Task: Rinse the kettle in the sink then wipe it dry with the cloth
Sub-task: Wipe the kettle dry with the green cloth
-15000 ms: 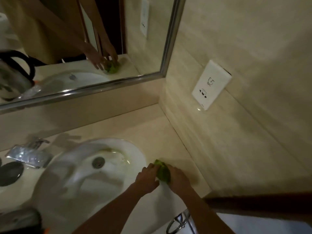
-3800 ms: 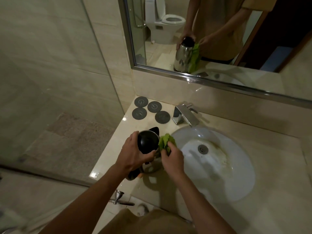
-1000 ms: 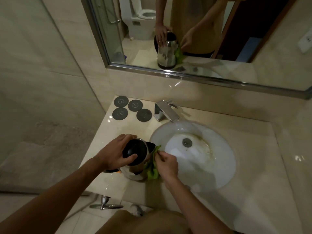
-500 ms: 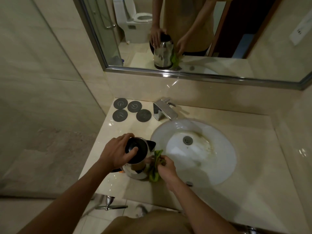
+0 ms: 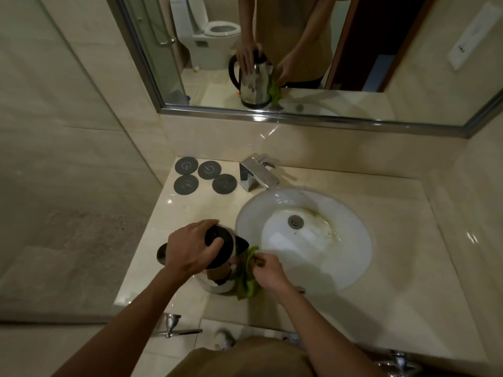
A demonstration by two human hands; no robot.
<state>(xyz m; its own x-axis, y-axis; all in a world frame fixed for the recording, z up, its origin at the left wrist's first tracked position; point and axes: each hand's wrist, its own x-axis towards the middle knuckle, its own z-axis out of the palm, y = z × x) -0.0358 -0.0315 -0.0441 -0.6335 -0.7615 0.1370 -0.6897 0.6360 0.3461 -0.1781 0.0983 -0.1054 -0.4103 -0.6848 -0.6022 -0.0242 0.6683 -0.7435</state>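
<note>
1. Two hands work: my left hand (image 5: pixel 192 248) clamps the kettle (image 5: pixel 217 257) upright on the worktop (image 5: pixel 190 208), lower centre of frame, steadying it.
2. My right hand (image 5: pixel 269 273) pinches the cloth (image 5: pixel 247 278) against its side, wiping beside the sink (image 5: pixel 353 240).

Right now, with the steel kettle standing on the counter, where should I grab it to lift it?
Probably the black loop handle, approached from the left. The shiny steel kettle stands upright; the left hand covers its lid, the right hand presses the green cloth on the spout side.
</note>
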